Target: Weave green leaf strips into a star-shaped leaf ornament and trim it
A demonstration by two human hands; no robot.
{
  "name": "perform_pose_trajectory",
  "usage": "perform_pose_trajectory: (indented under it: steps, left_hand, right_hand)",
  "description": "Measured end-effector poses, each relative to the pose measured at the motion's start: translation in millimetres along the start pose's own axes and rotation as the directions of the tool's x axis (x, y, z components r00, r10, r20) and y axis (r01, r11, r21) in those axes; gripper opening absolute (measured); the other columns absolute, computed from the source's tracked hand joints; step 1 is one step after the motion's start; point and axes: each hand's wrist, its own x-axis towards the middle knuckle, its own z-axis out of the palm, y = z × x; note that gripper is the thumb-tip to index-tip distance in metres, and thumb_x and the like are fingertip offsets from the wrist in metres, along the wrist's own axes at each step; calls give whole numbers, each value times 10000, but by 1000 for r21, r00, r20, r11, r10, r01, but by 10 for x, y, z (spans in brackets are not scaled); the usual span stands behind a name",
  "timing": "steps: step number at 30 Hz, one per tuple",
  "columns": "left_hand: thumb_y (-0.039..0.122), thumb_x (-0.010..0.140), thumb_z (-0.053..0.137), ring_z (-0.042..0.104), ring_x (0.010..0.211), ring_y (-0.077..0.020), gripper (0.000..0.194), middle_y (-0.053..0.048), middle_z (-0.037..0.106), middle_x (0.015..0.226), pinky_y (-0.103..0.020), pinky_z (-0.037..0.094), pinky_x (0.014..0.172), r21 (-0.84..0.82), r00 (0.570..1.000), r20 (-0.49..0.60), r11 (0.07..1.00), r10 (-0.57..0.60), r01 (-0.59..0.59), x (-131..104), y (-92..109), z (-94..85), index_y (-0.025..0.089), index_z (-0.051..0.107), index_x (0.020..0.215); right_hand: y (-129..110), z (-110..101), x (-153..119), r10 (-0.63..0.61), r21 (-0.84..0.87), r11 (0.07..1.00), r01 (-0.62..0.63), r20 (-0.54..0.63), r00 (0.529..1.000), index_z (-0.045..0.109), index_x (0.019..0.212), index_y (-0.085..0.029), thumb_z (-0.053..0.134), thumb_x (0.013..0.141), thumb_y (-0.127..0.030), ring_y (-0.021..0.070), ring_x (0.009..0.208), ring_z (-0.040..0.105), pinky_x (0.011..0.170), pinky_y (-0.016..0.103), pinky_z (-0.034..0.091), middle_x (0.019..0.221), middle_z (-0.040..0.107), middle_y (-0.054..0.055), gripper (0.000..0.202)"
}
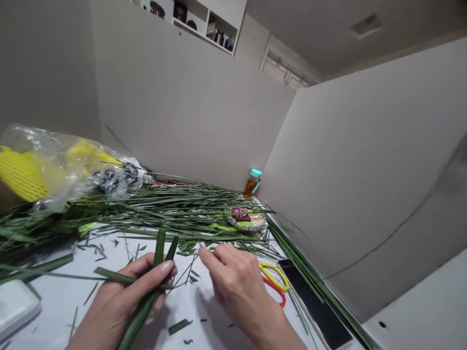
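Observation:
Green leaf strips [139, 316], crossed over one another, are pinched between the thumb and fingers of my left hand [136, 291]. Two strip ends point up above the thumb and one sticks out to the left. To the right of them, my right hand [237, 279] is raised over the white table with its fingers curled together. A thin dark strand runs from its fingertips down toward the leaves in my left hand. Small leaf scraps [179, 326] lie on the table [215, 335] between and below the hands.
Long green leaves [175, 204] are heaped across the back. Scissors with yellow and red handles [274, 282] and a black phone [317, 306] lie right. Behind are a small basket [257, 222] and a bottle [251, 183]. A plastic bag [73, 165] and white case [16, 306] are left.

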Motion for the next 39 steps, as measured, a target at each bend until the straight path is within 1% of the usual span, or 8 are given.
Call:
perform_pose_trajectory:
  steps: [8,12,15,21,25,28,32,39]
  left_hand:
    - [272,653,907,626,590,-115,270,49,705,736,-189,546,549,-70,996,-17,993,-92,91,-139,39,109,249,749,871]
    - [314,632,923,620,574,-116,364,36,746,793,-209,543,551,-31,989,45,990,-138,140,-187,15,96,263,753,949]
    - [364,719,864,605,578,-104,210,31,726,714,-173,499,558,66,977,170,991,-125,115,-194,-15,108,243,759,856]
    - [382,767,834,653,654,-135,151,30,713,644,-172,517,623,194,962,249,979,-111,63,-208,-84,91,250,776,812]
    - [327,697,902,724,715,-161,207,33,785,769,-208,588,652,15,928,265,964,-260,266,-252,-100,79,311,792,872]
    - [291,529,990,778,761,-225,408,-11,840,885,-281,643,661,-194,902,181,885,-392,424,-258,-89,102,316,814,897]
    - [306,353,1034,784,711,-284,551,-86,853,882,-353,674,641,-240,894,42,864,-446,443,-238,-71,139,244,838,865]
    - [287,545,982,766,665,-212,338,-41,842,826,-279,661,623,-169,914,216,909,-343,381,-216,-137,116,277,843,853]
  right_hand:
    - [-89,-107,31,148,351,925,-145,20,989,688,1082,-103,461,986,-50,179,742,616,653,281,465,834,676,60,252]
    - [-106,-120,79,248,570,769,-288,150,957,705,1009,-150,539,1004,-118,139,783,646,717,243,463,899,728,28,169]
    - [-129,-139,106,314,666,636,-389,237,919,720,965,-176,640,961,-163,115,717,591,715,234,436,847,704,-16,82]
    - [-156,-168,122,387,734,504,-456,280,879,663,774,-190,691,874,-120,84,604,418,635,223,368,699,539,-72,125]
    - [-130,-209,150,435,749,370,-550,384,815,643,733,-178,635,862,-108,82,582,406,532,220,316,674,531,-62,147]
    - [-97,-225,168,439,769,190,-610,490,754,610,682,-172,613,867,-141,89,606,444,525,217,331,676,545,-46,188]
    - [-67,-216,163,434,775,-19,-631,575,694,592,670,-177,650,860,-204,95,616,457,556,228,353,657,533,-50,200]
    - [-100,-227,165,474,747,-106,-656,618,627,579,680,-188,716,811,-262,88,557,375,504,237,286,600,477,-66,203]
